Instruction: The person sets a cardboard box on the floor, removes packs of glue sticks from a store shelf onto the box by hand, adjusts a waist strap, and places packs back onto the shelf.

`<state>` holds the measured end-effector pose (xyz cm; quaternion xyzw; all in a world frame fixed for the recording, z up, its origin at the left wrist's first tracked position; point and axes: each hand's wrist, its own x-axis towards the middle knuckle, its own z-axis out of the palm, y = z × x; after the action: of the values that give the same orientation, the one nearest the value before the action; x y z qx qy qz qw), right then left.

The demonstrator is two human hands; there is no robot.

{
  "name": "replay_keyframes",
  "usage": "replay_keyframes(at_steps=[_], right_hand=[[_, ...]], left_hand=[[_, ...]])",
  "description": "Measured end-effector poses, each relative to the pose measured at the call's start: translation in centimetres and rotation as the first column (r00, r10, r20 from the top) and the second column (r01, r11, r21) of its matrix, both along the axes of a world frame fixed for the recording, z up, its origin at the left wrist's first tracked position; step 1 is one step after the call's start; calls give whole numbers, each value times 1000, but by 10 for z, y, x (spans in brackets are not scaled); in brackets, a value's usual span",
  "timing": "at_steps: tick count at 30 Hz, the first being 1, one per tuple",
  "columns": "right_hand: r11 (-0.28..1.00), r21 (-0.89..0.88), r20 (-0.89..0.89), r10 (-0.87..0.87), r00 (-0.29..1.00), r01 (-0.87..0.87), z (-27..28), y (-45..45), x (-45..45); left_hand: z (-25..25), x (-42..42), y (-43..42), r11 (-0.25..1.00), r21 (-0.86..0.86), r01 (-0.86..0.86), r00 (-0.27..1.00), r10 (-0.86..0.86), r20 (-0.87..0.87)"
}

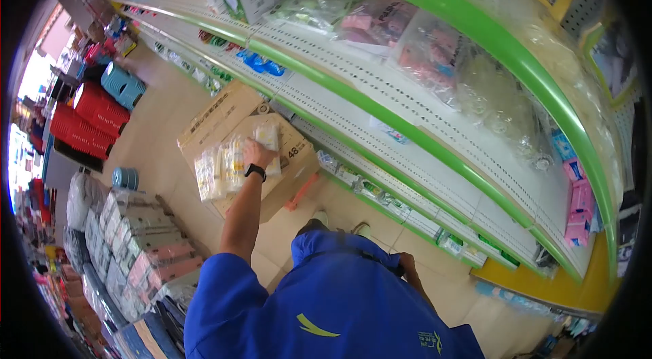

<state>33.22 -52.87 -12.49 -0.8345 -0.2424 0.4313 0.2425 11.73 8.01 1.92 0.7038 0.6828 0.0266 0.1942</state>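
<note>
A wristwatch is on my left arm, and my left hand (257, 155) reaches over an open cardboard box (288, 155). Its fingers rest on clear plastic packs (233, 163) with white and yellow contents, lying across the box's top; whether they grip one is too small to tell. The number 48 is printed on the cardboard beside the packs. At my right hip, my right hand (406, 262) hangs beside the blue shirt, and its fingers are hidden.
Green-edged shelves (421, 135) run along the right, with bagged goods above. Wrapped bundles (136, 243) are stacked at the lower left. Red baskets (80, 129) and a blue basket (122, 85) stand farther back. An orange-red support (301, 191) shows under the box.
</note>
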Motion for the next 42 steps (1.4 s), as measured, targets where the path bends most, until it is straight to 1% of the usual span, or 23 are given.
replay_keyframes(at_steps=[3, 6, 8, 11, 12, 13, 14, 16, 17, 20, 23, 26, 27, 29, 31, 32, 33, 34, 36, 37, 38, 40, 42], right_hand=[[903, -111, 325, 427, 844, -414, -52, -22, 6], [994, 9, 148, 106, 983, -108, -89, -35, 2], [997, 51, 108, 45, 993, -50, -96, -38, 1], [993, 118, 87, -4, 996, -6, -110, -42, 0], [990, 142, 87, -16, 996, 4, -116, -41, 1], [885, -13, 494, 410, 766, -465, -79, -30, 5], [887, -53, 464, 429, 775, -459, -76, -27, 5], [875, -131, 396, 477, 785, -466, -82, -31, 7], [946, -11, 267, 315, 911, -324, -97, -39, 6], [794, -148, 457, 584, 671, -590, -104, -40, 17], [836, -121, 377, 537, 754, -535, -95, -28, 28], [989, 32, 60, 143, 988, -145, -113, -19, 39], [954, 65, 186, 278, 942, -294, -118, -16, 47], [917, 199, 239, 297, 925, -346, -88, -7, 57], [818, 43, 547, 461, 698, -574, -64, 1, 60], [874, 149, 411, 371, 833, -463, -72, 2, 61], [917, 241, 251, 257, 933, -317, -113, -4, 65], [938, 312, 74, 132, 989, -149, -137, -19, 57], [973, 98, -35, 214, 976, -210, -82, -23, 49], [879, -20, 283, 463, 840, -477, -74, -27, 49], [963, 39, 97, 262, 960, -267, -73, -38, 45], [985, 46, -293, -145, 945, 165, -72, -51, 36], [948, -95, -341, -318, 885, 304, -82, -70, 24]], left_hand=[[-18, -5, 11, 998, 15, 68, 997, -68, -27], [8, 0, -2, 998, -18, 57, 998, -56, 34], [24, 5, -11, 998, -46, 40, 985, -32, 168], [5, 6, -13, 1000, 14, 20, 946, -23, 323], [9, 4, -15, 997, -22, 79, 847, -56, 528], [36, 4, -25, 988, -44, 149, 704, -74, 706], [70, 8, -35, 973, -52, 224, 526, -76, 847], [137, 17, -53, 961, -8, 278, 329, -87, 940], [171, 17, -66, 957, 15, 288, 228, -84, 970], [289, 21, -105, 932, 43, 359, 382, -189, 905], [367, 30, -139, 860, 188, 475, 178, -303, 936], [428, 51, -165, 786, 282, 551, 114, -405, 907], [445, 60, -174, 774, 297, 559, 114, -427, 897], [475, 81, -192, 738, 329, 589, 106, -475, 874], [500, 105, -206, 695, 331, 638, 69, -480, 874], [510, 120, -214, 664, 324, 674, 50, -478, 877], [518, 138, -226, 628, 349, 695, -55, -437, 898], [529, 155, -236, 569, 345, 747, -74, -444, 893], [551, 192, -256, 452, 332, 828, -110, -450, 886], [559, 214, -267, 404, 301, 864, -111, -430, 896], [569, 234, -277, 367, 272, 890, -106, -415, 904], [588, 274, -303, 308, 192, 932, -70, -367, 927], [604, 316, -318, 182, 112, 977, -42, -350, 936]])
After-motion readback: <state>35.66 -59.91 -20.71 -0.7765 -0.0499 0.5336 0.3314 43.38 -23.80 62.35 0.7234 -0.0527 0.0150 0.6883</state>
